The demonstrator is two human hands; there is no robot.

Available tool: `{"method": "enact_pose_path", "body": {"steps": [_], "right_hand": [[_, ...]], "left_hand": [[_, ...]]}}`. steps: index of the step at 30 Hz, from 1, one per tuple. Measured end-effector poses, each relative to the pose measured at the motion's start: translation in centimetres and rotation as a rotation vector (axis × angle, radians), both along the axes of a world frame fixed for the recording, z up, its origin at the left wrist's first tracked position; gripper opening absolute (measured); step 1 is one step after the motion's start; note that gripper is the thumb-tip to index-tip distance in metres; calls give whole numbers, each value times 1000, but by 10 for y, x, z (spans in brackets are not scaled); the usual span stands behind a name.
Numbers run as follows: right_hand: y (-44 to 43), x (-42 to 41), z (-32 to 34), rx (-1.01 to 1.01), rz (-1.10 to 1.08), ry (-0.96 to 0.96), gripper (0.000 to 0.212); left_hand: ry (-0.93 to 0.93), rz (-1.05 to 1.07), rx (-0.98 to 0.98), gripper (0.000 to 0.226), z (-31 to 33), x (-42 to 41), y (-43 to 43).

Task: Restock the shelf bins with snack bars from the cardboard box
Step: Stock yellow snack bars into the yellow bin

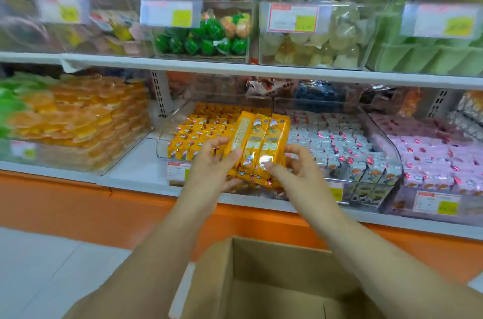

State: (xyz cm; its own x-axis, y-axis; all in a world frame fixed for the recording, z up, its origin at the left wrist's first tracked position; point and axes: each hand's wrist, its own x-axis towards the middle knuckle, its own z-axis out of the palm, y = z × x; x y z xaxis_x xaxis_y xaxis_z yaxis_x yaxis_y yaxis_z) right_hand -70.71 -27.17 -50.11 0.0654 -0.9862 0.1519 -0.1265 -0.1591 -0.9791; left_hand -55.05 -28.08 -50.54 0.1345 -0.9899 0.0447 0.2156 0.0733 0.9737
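A bundle of long orange-yellow snack bars point(257, 146) is held between both my hands, tilted, just above the front lip of a clear shelf bin point(163, 147) that holds several of the same orange bars. My left hand point(213, 164) grips the bundle's left side with the thumb on top. On the bundle's right lower end sits my right hand point(296, 168), fingers curled around it. Below, the open cardboard box point(261, 279) shows a bare brown interior; its bottom is out of view.
To the right, two clear bins hold white-wrapped bars point(339, 146) and pink-wrapped bars point(428, 159). A bin of orange jelly cups point(83, 120) stands on the left. The upper shelf point(235, 67) carries bins of green, yellow and pale sweets. Orange shelf base point(78, 203) runs below.
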Motion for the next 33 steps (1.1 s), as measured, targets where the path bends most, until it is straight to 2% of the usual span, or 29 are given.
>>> {"method": "enact_pose_path", "body": {"steps": [4,8,14,18,21,25,27,30,33], "right_hand": [[-42,33,10,-76,-1,106,34],[-78,55,16,-130,10,266,33],[-127,77,6,-178,-114,693,29],[-140,81,-2,-198,-138,794,15],[-143,83,-9,-218,-131,937,32],[-137,86,-5,-238,-122,1038,39],[-136,88,-3,-271,-131,1095,45],[-134,90,-4,-343,-148,1219,57],[-136,90,-3,-493,-171,1283,56]], "left_hand": [[-15,10,-48,35,8,31,-33],[-2,39,-73,37,1,52,-62],[-280,197,-100,53,-33,72,-101],[-416,262,-140,45,-42,73,-112],[-571,272,-180,52,-41,76,-111],[-603,237,-195,76,-35,71,-103],[-694,271,-184,84,-34,69,-101],[-833,311,-146,89,-29,65,-98],[-867,340,-128,84,-28,63,-98]]}}
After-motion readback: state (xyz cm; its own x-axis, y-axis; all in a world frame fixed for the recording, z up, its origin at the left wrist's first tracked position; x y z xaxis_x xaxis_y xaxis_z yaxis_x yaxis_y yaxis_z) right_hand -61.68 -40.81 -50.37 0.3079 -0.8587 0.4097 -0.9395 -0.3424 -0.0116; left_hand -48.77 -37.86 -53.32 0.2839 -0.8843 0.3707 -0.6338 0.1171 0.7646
